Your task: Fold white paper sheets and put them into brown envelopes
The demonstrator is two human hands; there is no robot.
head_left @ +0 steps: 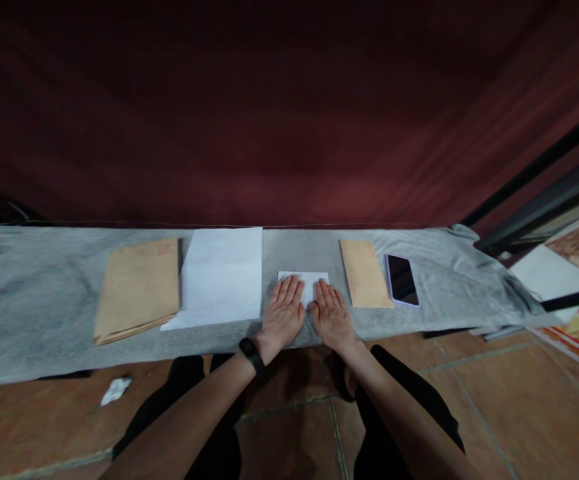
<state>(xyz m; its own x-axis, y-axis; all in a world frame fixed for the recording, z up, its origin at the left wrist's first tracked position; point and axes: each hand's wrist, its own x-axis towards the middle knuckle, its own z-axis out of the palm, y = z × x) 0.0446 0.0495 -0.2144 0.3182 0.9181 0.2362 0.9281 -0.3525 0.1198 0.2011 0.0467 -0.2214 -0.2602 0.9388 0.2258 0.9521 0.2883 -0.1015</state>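
A small white piece of paper (308,285), apparently folded, lies on the grey cloth in front of me. My left hand (284,310) rests flat on its left part, fingers stretched out, with a dark band on the wrist. On the right part lies my right hand (332,315), palm down and fingers extended. Both hands cover much of the paper's lower area. Left of them is a stack of large white sheets (222,277). A single brown envelope (366,273) lies just to the right of my right hand.
A pile of brown envelopes (139,287) lies farther left on the cloth-covered bench (34,293). At the right is a phone (402,280) with a dark screen. Behind the bench hangs a dark red curtain (279,133). Crumpled white paper (116,391) lies on the tiled floor.
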